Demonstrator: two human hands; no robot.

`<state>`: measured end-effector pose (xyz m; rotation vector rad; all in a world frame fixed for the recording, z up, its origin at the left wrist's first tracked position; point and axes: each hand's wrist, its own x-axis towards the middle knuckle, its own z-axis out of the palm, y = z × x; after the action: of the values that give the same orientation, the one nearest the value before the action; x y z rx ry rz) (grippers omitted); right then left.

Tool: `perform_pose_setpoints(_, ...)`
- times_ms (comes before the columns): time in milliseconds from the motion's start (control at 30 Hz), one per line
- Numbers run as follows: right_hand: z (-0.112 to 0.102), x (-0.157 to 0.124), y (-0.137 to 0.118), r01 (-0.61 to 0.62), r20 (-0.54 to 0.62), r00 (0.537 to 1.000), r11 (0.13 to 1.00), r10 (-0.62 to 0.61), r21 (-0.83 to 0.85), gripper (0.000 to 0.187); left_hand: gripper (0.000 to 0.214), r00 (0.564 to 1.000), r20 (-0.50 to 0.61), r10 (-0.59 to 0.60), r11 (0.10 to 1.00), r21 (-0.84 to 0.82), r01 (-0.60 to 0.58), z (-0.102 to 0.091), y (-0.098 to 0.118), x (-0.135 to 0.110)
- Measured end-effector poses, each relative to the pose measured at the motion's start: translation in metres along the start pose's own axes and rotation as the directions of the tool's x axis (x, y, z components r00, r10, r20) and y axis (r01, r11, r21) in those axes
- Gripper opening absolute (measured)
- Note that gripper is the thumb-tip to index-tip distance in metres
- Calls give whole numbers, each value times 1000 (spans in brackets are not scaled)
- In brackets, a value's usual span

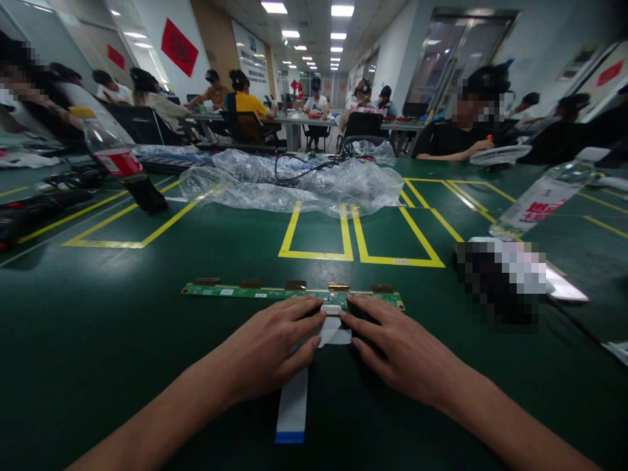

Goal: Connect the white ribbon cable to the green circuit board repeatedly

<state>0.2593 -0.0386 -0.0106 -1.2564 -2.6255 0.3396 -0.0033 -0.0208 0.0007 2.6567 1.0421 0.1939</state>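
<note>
Resting both hands at a narrow green board [275,292], centre of the frame. Board lies flat on the dark green table [147,340], long side running left to right, brown tabs [295,285] along its far edge.

Left hand [282,341] comes in from lower left, fingertips at the left side of a white connector [331,310] on the board's near edge. Right hand [392,339] comes from lower right, fingertips at the connector's right side. Both hands palm down, fingers bent, neither made into a fist. Whether the fingertips pinch or merely press, cannot tell; the fingers hide the contact.

White ribbon [293,402] shows below the connector, passes under the left hand, and comes out at lower centre with a blue end [289,437]. Its run beneath the hand is hidden, so perhaps one piece.

Beyond the board, mid-frame: yellow tape [316,256] outlines on the table; crumpled clear plastic [294,180] above them, a black wire lying over it. Cola bottle [118,162] at upper left; water bottle [534,204] at right, near a lit phone [569,288]. Upper right: a co-worker in black, holding something white.
</note>
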Motion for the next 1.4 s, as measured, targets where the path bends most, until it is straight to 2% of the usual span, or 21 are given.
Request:
perform_pose_setpoints(233,-1,2,-2,-21,28,999,1000,21,-17,46,47,1000,6,-7,1000,11,7,1,3,0)
perform_pose_setpoints(533,-1,1,-3,2,11,1000,999,-2,-43,48,40,990,-127,-68,997,-34,64,14,7,9)
perform_pose_setpoints(800,2,2,-3,67,-96,993,995,-74,-71,42,45,977,-182,-109,987,99,129,32,10,17)
perform_pose_setpoints(967,-2,1,-2,81,-200,975,994,-93,-68,36,47,979,-177,-98,982,139,123,33,6,11)
perform_pose_setpoints(1100,-4,-2,1,86,-198,975,994,-98,-68,36,47,969,-177,-174,970,141,200,25,-15,-1)
perform_pose_setpoints(1267,-4,-2,1,75,-170,982,995,-86,-66,37,50,920,-208,-332,923,130,363,5,-70,-27)
perform_pose_setpoints(1400,-5,-2,0,75,-170,982,996,-81,-44,36,52,866,-218,-450,867,123,482,-16,-111,-60)
